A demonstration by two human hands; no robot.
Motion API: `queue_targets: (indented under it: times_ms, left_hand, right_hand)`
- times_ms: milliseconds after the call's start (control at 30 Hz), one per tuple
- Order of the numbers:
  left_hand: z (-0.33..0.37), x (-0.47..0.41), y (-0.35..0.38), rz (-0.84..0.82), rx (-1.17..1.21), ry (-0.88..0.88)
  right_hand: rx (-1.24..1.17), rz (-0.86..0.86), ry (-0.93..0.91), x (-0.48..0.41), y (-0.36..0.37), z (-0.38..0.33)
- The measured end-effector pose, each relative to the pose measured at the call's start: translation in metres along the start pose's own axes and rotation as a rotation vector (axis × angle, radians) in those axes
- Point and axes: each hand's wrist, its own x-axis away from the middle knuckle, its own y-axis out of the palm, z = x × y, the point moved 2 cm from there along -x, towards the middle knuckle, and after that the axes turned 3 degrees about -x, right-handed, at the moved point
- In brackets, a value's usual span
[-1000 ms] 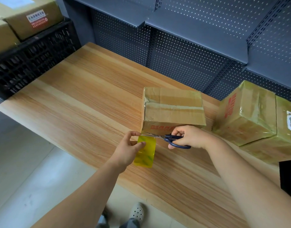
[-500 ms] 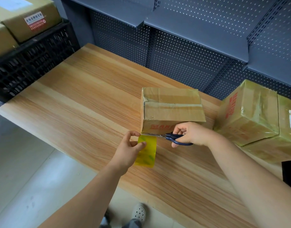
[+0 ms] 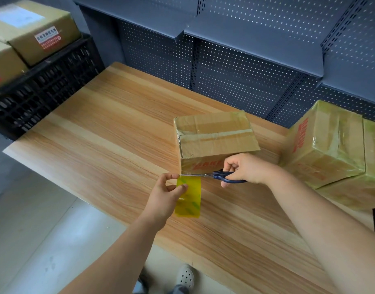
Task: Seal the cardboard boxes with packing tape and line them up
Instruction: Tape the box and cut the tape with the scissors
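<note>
At the far left a black slatted plastic crate (image 3: 44,92) carries brown labelled cardboard cartons (image 3: 34,32), well apart from the work. On the pale striped wooden table (image 3: 97,134), near its front edge, the left hand (image 3: 163,200) grips a roll of translucent yellow packing tape (image 3: 190,198), with the thumb and fingers curled round the roll's left side. Just above the roll, blue-handled steel scissors (image 3: 216,176) lie with their long axis left to right and their tips pointing left toward the left thumb. The blades cross the short stretch of tape that runs from the roll up to the near face of the small brown cardboard box (image 3: 214,136), which stands mid-table just beyond both hands. The right hand (image 3: 248,168) has its fingers curled through the handle loops. I judge the cut is next, and it turns on the blades meeting the taut strip squarely. At the right sit tape-wrapped cardboard boxes (image 3: 326,145).
</note>
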Motion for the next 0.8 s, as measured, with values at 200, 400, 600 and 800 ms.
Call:
queue_targets:
  times_ms: [200, 400, 600, 800]
  left_hand:
    - [0.003, -0.001, 0.005, 0.008, -0.024, 0.0]
    - [0.004, -0.004, 0.005, 0.05, -0.103, -0.006]
    - [0.002, -0.004, 0.01, 0.058, -0.089, -0.015]
    - [0.001, -0.002, 0.016, 0.052, -0.121, -0.027]
  right_hand:
    - [0.182, -0.139, 0.041, 0.001, -0.004, -0.007]
    - [0.253, -0.177, 0.066, 0.005, -0.011, -0.013]
    - [0.297, -0.192, 0.092, 0.008, -0.012, -0.009]
    - [0.327, -0.186, 0.092, 0.01, -0.013, -0.009]
